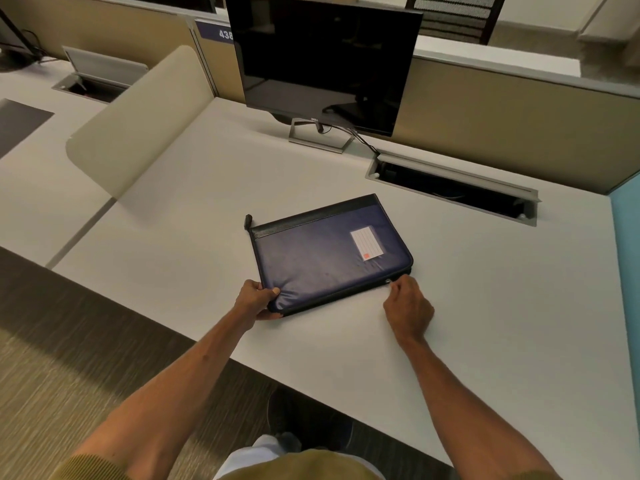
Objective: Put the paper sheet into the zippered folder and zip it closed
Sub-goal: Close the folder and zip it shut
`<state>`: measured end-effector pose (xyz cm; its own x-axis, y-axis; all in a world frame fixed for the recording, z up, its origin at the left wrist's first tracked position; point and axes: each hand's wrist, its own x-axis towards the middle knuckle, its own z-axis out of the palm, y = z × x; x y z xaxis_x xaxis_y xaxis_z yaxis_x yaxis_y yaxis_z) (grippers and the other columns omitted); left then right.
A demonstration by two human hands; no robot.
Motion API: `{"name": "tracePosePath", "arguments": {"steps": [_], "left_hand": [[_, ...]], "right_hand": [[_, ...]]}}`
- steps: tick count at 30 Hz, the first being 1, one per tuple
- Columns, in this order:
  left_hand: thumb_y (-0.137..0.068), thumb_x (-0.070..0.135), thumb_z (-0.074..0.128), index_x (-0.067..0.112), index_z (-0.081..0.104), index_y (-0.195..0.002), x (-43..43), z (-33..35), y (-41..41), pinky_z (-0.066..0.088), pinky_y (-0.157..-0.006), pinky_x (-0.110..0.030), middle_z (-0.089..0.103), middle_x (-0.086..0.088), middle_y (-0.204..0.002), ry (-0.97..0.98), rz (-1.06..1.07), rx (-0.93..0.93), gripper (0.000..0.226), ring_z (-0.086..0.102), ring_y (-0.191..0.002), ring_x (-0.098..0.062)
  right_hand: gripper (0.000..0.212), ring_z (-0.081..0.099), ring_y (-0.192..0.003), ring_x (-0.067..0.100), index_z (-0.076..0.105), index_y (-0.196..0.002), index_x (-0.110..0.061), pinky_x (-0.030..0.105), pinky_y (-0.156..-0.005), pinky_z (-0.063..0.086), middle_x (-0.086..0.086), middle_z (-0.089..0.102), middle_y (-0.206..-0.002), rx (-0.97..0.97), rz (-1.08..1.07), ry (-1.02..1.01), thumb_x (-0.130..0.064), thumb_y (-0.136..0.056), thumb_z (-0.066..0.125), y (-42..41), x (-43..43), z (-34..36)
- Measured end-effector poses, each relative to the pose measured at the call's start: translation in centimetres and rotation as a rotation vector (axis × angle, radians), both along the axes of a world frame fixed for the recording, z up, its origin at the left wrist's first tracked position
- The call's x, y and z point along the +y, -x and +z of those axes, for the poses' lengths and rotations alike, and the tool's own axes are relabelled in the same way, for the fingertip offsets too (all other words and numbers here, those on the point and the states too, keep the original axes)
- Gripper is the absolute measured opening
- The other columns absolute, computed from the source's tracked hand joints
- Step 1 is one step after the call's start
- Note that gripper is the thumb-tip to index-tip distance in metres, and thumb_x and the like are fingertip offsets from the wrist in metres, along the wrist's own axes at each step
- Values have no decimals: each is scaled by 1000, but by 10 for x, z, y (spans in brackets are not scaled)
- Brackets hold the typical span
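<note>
A dark blue zippered folder (322, 258) with a black spine strip and a white label (366, 243) lies flat on the white desk (214, 188). My left hand (257, 299) grips the folder's near left corner, thumb on top. At the near right edge, my right hand (408, 306) pinches the small metal zipper pull (388, 280). No paper sheet is visible outside the folder. A black strap tab (248, 220) sticks out at the far left corner.
A dark monitor (325, 60) on a silver stand sits at the back of the desk. An open cable tray (453, 190) is cut into the desk at the back right. A beige divider panel (138, 112) stands to the left. Carpet lies below the desk's near edge.
</note>
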<state>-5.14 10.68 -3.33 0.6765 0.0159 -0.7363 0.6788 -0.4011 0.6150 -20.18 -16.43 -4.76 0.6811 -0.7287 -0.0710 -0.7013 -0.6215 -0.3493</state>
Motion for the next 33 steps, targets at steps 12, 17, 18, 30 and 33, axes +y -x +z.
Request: {"name": "tracePosePath", "arguments": {"steps": [12,17,18,30,33], "left_hand": [[-90,41,68,11,44,-149,-29,9,27,49,-111,-54,52,-13,-148,-673,-410,-594,70,53,-136,-38],[-95,39,67,17,38,-158,-76,9,33,35,-128,-45,40,-6,-162,-600,-834,-842,73,40,-152,-28],[-96,40,66,19,36,-158,-88,9,32,33,-130,-45,37,-5,-164,-585,-942,-853,72,38,-153,-27],[-97,57,66,30,4,-173,-200,5,8,18,-136,-54,3,-7,-182,-610,-1540,-856,101,9,-169,-35],[-96,60,66,29,2,-173,-208,3,5,23,-133,-54,2,-8,-181,-639,-1596,-903,104,11,-168,-36]], "right_hand": [[22,69,-86,27,65,-108,-7,34,-72,54,9,71,-105,-71,47,-72,-23,-109,51,3,-17,-3],[23,70,-90,24,65,-108,-9,28,-72,51,6,71,-107,-60,42,-98,-30,-108,55,0,-23,-3],[23,70,-90,23,65,-109,-10,26,-70,46,5,72,-107,-53,30,-99,-31,-108,54,-1,-24,-3],[20,72,-105,21,66,-117,-19,32,-87,57,-3,73,-119,-45,-38,-100,-30,-107,53,-10,-29,-6],[18,72,-104,18,66,-114,-20,31,-86,57,-5,73,-117,-40,-51,-99,-31,-107,53,-13,-27,-6]]}}
